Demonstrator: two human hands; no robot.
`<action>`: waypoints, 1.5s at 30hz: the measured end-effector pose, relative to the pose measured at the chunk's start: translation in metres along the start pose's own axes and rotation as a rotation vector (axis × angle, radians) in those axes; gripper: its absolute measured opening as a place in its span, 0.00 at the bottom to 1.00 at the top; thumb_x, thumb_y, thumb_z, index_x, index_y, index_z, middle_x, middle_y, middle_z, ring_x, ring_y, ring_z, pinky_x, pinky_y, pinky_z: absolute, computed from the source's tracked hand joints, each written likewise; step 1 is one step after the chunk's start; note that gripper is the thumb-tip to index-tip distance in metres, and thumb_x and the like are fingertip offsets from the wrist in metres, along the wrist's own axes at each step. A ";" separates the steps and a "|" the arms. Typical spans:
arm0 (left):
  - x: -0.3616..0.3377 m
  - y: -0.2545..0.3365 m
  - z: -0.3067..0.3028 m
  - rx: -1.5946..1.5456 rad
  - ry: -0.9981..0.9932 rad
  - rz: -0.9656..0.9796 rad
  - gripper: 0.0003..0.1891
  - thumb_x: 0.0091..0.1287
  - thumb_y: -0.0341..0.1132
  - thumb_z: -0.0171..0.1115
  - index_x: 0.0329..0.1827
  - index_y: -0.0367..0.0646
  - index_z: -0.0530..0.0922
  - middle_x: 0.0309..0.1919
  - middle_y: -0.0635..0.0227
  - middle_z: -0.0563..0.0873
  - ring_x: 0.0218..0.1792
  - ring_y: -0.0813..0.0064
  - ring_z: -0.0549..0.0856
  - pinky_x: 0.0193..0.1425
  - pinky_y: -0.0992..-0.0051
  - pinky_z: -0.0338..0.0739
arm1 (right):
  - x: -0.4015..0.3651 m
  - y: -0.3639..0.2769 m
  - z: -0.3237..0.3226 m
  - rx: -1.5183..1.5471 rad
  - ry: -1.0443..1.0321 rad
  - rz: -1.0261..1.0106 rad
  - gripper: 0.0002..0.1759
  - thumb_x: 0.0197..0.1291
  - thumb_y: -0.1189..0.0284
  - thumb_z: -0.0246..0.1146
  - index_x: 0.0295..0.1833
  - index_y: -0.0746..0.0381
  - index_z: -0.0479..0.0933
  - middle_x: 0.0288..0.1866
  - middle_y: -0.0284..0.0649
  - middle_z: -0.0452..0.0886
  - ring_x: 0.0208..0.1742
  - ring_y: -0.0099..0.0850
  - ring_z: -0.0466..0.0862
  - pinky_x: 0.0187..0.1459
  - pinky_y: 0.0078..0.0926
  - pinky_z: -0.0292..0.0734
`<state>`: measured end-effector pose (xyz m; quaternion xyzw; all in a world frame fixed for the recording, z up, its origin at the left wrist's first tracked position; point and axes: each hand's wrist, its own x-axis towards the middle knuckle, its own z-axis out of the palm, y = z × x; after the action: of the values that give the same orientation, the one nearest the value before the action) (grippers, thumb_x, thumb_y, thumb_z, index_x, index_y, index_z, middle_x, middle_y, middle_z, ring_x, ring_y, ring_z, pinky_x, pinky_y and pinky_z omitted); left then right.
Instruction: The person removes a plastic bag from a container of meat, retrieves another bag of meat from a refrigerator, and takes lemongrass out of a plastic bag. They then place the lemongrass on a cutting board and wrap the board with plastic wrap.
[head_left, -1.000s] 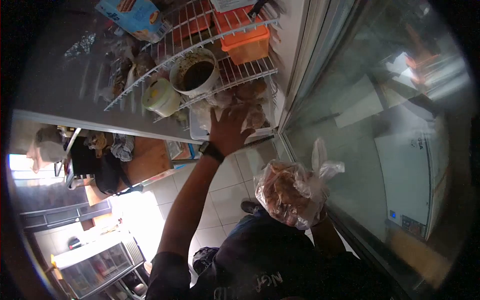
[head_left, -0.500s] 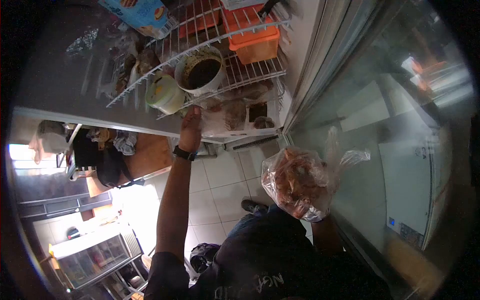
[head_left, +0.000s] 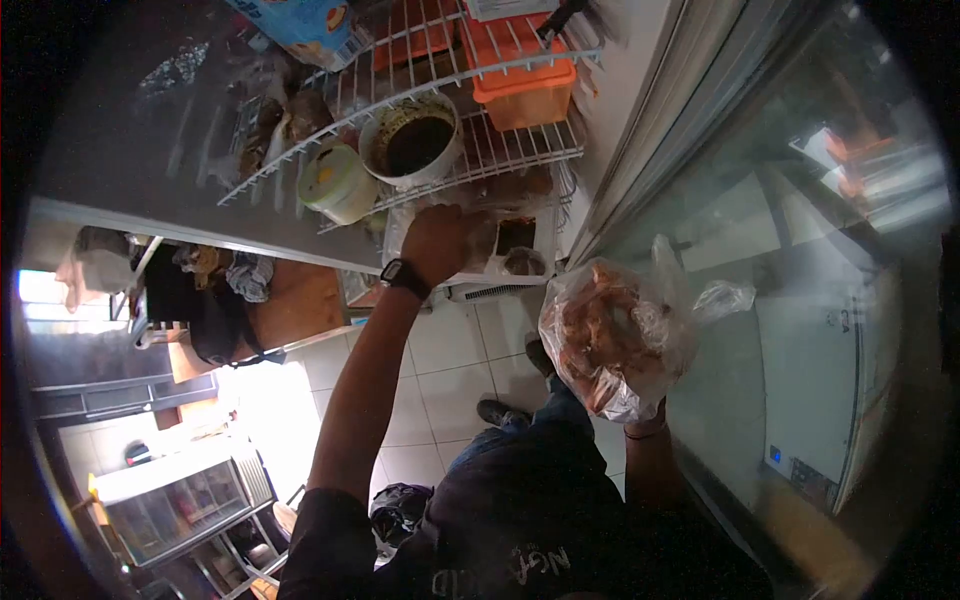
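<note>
Right of the frame's centre, the right hand (head_left: 654, 415) has hold of a bulging clear plastic bag of reddish-brown pieces (head_left: 612, 335) from below, fingers hidden; up-left of the bag, the half-curled left hand (head_left: 438, 245) reaches into a white plastic bin (head_left: 547, 230), its grasp unclear to me.

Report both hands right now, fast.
Left hand: cannot be told whether open or closed.
Right hand: holding the plastic bag, mostly hidden behind it.
</note>
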<state>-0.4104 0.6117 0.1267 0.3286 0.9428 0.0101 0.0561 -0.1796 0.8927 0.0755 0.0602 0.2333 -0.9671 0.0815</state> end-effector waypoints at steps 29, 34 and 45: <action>0.046 -0.025 0.035 -0.290 -0.183 -0.264 0.39 0.53 0.46 0.67 0.72 0.59 0.67 0.74 0.60 0.65 0.73 0.54 0.66 0.67 0.31 0.58 | 0.128 -0.007 0.067 0.312 -0.160 0.167 0.36 0.64 0.46 0.55 0.71 0.58 0.65 0.71 0.44 0.70 0.72 0.49 0.67 0.74 0.60 0.48; 0.053 -0.012 0.045 -0.116 -0.117 -0.291 0.44 0.51 0.48 0.69 0.75 0.58 0.63 0.75 0.60 0.63 0.74 0.54 0.64 0.71 0.33 0.53 | 0.126 -0.007 0.050 0.344 -0.078 0.164 0.39 0.63 0.44 0.55 0.73 0.57 0.64 0.74 0.43 0.66 0.75 0.57 0.60 0.74 0.63 0.44; 0.068 -0.027 0.087 -0.287 0.072 -0.183 0.35 0.60 0.49 0.61 0.73 0.65 0.65 0.72 0.68 0.70 0.72 0.58 0.68 0.72 0.35 0.54 | 0.113 -0.020 0.066 0.213 -0.216 0.067 0.35 0.69 0.48 0.51 0.75 0.56 0.61 0.73 0.41 0.68 0.75 0.44 0.62 0.75 0.63 0.44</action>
<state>-0.4706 0.6309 0.0315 0.2294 0.9590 0.1512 0.0692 -0.2995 0.8647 0.1251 -0.0283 0.1173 -0.9839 0.1317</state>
